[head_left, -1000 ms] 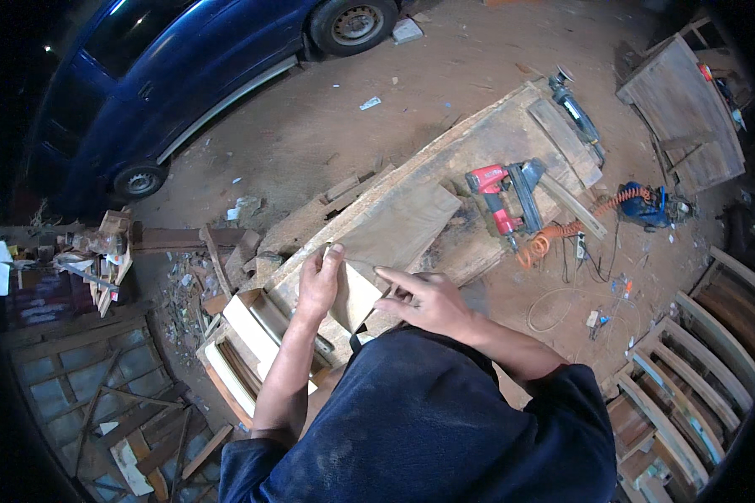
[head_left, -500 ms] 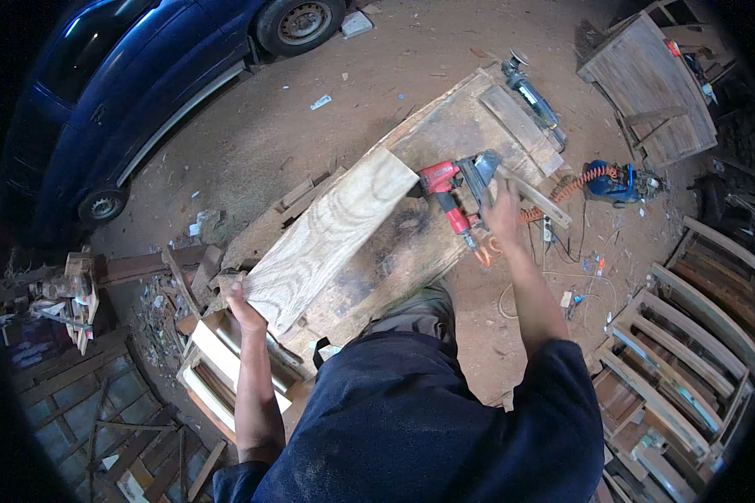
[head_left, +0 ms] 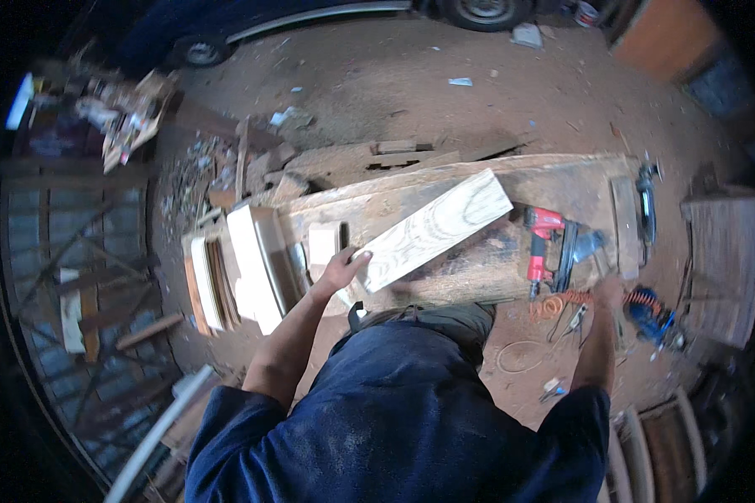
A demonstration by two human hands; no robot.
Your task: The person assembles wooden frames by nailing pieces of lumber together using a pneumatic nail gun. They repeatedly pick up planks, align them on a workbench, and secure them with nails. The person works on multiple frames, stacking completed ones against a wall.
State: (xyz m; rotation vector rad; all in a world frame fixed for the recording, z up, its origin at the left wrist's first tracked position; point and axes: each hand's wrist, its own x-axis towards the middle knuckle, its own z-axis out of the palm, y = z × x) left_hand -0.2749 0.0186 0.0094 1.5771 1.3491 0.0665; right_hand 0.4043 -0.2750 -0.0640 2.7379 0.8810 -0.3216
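My left hand grips the near left end of a pale wooden board, its thumb on the upper face. The board lies slanted over the workbench, its grain clearly marked. My right hand is at the bench's near right edge, by an orange coiled hose. Motion blur smears its fingers, so whether it holds anything is unclear. Between the board and that hand lies a red and black nail gun, which neither hand touches.
An angle grinder lies at the bench's right end beside a flat plank. Pale boards are stacked at the left end. A blue machine sits on the ground at right. Wood scraps are heaped far left; a dark vehicle stands beyond.
The view has swung round, so the bench now runs nearly level. My right hand has moved away from beside the nail gun toward the bench's right end. My left hand still grips the board.
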